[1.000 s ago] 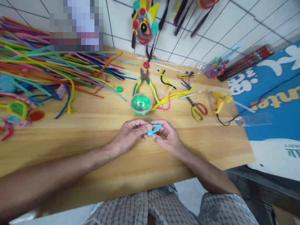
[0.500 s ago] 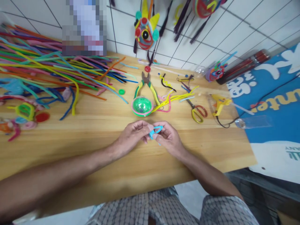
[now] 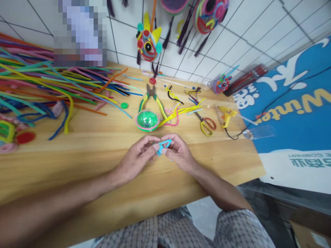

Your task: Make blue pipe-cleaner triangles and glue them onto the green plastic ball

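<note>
Close together, both hands [image 3: 139,153] [image 3: 181,155] on a blue loop [image 3: 160,147].

A pale wooden worktop [image 3: 219,155] stands against a white tiled wall [image 3: 126,44] with dark joints, beside a blue board [image 3: 297,137] lettered "Winter"; light grey floor [image 3: 203,210] shows below.

From the handheld strip [image 3: 160,147], on the table [image 3: 219,158]: bowl [image 3: 148,120] at eleven o'clock, pliers [image 3: 151,91] behind it, scissors [image 3: 201,119] at two, glue gun [image 3: 227,114] beyond, stem pile [image 3: 64,81] at ten.
</note>
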Available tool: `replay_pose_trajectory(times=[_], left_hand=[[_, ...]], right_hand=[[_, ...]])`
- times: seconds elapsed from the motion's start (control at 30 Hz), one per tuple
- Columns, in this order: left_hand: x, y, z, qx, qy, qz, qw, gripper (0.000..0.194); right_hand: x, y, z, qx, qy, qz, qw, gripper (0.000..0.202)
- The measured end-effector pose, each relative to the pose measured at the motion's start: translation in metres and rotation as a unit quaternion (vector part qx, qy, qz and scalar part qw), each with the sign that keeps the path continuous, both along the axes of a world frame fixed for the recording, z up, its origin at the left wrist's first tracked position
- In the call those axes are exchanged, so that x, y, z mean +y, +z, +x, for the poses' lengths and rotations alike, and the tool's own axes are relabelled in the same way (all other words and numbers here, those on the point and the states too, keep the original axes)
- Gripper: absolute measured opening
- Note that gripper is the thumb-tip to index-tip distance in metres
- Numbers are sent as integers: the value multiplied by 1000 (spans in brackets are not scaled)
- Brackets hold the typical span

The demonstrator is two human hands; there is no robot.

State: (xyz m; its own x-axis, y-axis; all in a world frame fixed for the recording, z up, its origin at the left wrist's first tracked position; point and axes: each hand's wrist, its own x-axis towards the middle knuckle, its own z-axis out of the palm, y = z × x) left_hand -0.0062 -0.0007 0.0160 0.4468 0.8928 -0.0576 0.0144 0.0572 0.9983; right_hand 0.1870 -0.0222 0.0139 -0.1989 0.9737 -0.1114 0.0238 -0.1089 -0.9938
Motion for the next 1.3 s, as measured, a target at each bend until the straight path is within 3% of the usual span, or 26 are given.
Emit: replay_pose_trajectory(times=[0.13, 0.27, 0.33, 0.43, 0.5, 0.6, 0.83, 1.17, 1.3], left_hand=[[-4, -4, -3, 76, -1, 261, 962, 24], [-3, -8, -5, 66, -3, 320, 945, 18], [-2, -9, -4, 48, 9, 277, 960, 12], [0, -8, -1, 10, 25, 107, 994, 12], [2, -8, 0, -24, 17, -8, 1000, 19], [5, -8, 2, -64, -5, -90, 994, 23], [6, -12, 2, -82, -24, -128, 988, 27], [6, -12, 1, -56, -13, -120, 991, 15], [6, -8, 1, -43, 5, -118, 992, 17]], right_hand=[[3, 0, 1, 21, -6, -45, 999, 41], [3, -1, 3, 41, 6, -54, 998, 40], [2, 0, 5, 33, -2, -27, 999, 37], [-1, 6, 6, -63, -37, 60, 996, 31], [-2, 10, 5, -135, -54, 134, 980, 22], [-2, 10, 3, -159, -58, 187, 968, 11], [-1, -4, 2, -109, -56, 111, 986, 18], [1, 2, 0, -101, -9, 156, 982, 12], [4, 2, 1, -133, 7, 224, 965, 13]])
